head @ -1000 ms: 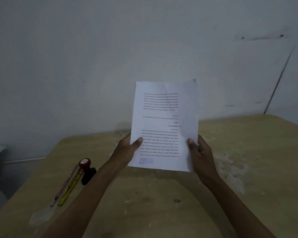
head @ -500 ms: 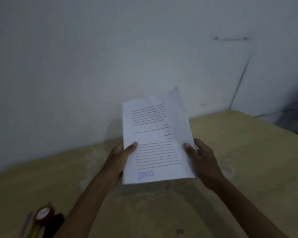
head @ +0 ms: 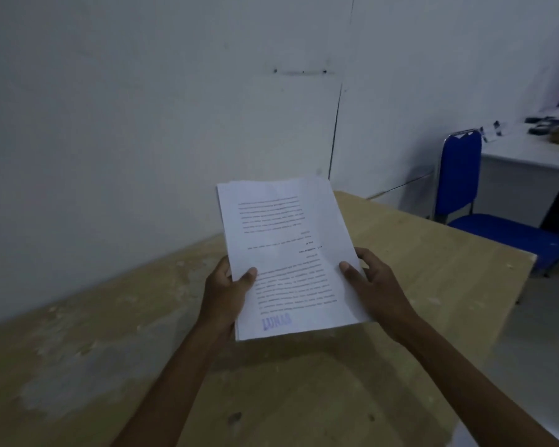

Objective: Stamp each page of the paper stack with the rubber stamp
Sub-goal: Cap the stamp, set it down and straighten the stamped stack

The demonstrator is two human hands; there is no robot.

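Paper stack (head: 288, 253) held up above the table (head: 78, 350), near its far edge. Left hand (head: 226, 291) and right hand (head: 373, 285): each grip clenched on a side edge, thumb on top.

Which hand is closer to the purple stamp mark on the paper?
The left hand. It grips the paper stack's left edge just up and left of the stamp mark. The right hand holds the opposite edge, farther from the mark.

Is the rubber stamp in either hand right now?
No, the left hand and right hand both grip the paper stack, and no stamp is in view.
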